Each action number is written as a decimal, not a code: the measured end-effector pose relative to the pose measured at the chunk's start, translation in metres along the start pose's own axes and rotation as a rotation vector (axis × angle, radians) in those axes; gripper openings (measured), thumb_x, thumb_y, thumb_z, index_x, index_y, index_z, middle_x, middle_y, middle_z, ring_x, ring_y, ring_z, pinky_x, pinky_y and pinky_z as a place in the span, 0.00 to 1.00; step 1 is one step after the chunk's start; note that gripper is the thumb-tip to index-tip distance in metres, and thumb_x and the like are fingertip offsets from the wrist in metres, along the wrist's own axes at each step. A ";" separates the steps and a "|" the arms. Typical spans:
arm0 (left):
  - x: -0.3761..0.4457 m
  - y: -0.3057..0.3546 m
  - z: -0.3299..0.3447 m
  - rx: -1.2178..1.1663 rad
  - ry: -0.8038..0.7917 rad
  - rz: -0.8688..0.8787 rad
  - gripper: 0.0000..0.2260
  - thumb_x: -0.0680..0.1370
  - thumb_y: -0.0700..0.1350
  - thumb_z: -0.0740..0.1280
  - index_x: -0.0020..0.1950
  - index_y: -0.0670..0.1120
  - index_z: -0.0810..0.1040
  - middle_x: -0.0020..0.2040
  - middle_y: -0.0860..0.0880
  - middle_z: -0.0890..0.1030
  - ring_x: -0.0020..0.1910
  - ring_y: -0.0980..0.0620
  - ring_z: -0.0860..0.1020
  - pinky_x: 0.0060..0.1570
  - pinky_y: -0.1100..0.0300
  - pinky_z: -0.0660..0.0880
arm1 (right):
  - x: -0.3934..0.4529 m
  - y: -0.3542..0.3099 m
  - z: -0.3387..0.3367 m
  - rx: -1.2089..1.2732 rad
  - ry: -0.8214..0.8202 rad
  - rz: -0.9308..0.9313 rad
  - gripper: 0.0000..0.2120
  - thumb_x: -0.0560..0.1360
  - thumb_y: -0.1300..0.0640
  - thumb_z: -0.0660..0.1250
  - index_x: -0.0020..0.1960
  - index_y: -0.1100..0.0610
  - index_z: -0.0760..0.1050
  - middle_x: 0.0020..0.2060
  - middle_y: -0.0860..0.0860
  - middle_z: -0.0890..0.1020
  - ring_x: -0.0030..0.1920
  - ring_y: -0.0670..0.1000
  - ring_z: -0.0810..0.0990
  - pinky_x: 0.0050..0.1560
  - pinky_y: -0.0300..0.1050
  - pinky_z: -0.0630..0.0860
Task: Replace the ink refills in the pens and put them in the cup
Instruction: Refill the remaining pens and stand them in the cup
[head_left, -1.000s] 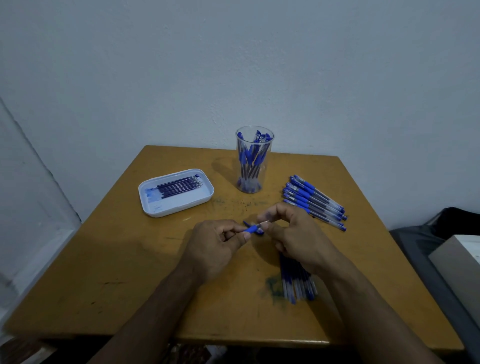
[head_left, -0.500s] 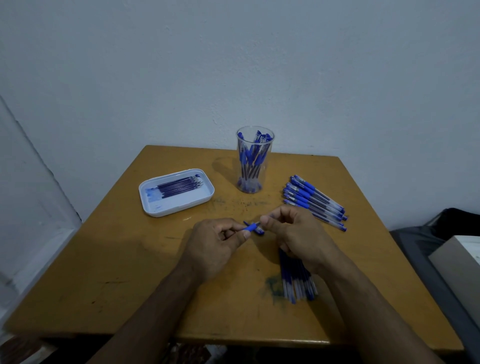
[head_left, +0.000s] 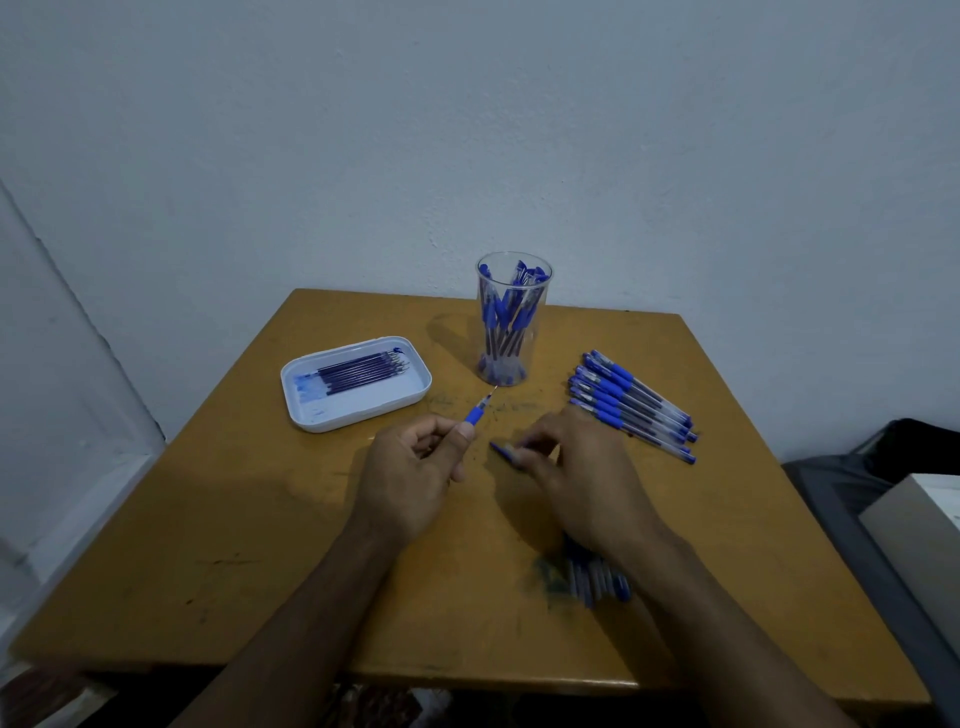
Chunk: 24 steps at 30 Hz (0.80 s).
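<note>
Left hand pinches a pen, tip aimed toward the cup. Right hand (blurry) curls around a blue cap on the desk, hands apart.

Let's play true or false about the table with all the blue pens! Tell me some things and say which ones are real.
1. The clear cup has pens standing in it. True.
2. The white tray holds scissors. False: it holds dark ink refills.
3. The left hand holds a pen with its tip pointing toward the cup. True.
4. The row of pens lies left of the cup. False: it lies on the right.
5. The right hand is up in the air by the wall. False: it is low over the table, at a small blue piece.
</note>
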<state>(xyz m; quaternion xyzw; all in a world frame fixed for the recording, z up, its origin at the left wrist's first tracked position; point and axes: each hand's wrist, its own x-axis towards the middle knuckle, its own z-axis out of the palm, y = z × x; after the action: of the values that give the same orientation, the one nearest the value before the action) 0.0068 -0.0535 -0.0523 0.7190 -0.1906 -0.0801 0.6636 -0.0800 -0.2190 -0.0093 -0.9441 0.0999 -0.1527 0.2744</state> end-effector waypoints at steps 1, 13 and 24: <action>-0.001 0.001 0.000 -0.007 0.006 0.001 0.10 0.80 0.50 0.68 0.49 0.46 0.85 0.32 0.45 0.80 0.27 0.55 0.72 0.31 0.59 0.69 | -0.001 -0.002 0.004 -0.086 -0.053 -0.023 0.04 0.81 0.51 0.68 0.54 0.48 0.81 0.49 0.44 0.75 0.47 0.43 0.74 0.47 0.38 0.72; -0.003 0.004 -0.001 0.017 -0.024 0.018 0.10 0.79 0.52 0.69 0.49 0.46 0.85 0.31 0.48 0.80 0.27 0.57 0.73 0.32 0.62 0.69 | -0.001 -0.009 0.018 -0.289 -0.237 0.039 0.12 0.81 0.51 0.66 0.64 0.49 0.78 0.52 0.46 0.70 0.49 0.45 0.72 0.46 0.39 0.70; -0.008 0.004 0.002 -0.007 -0.080 0.075 0.07 0.80 0.40 0.69 0.51 0.50 0.83 0.33 0.48 0.82 0.28 0.55 0.74 0.30 0.59 0.71 | 0.003 -0.001 0.002 0.195 0.117 0.123 0.09 0.81 0.52 0.68 0.57 0.51 0.84 0.46 0.44 0.84 0.44 0.41 0.78 0.42 0.34 0.71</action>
<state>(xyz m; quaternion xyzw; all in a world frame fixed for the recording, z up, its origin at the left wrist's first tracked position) -0.0017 -0.0524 -0.0495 0.7051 -0.2436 -0.0844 0.6605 -0.0768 -0.2181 -0.0096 -0.8946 0.1582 -0.1994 0.3674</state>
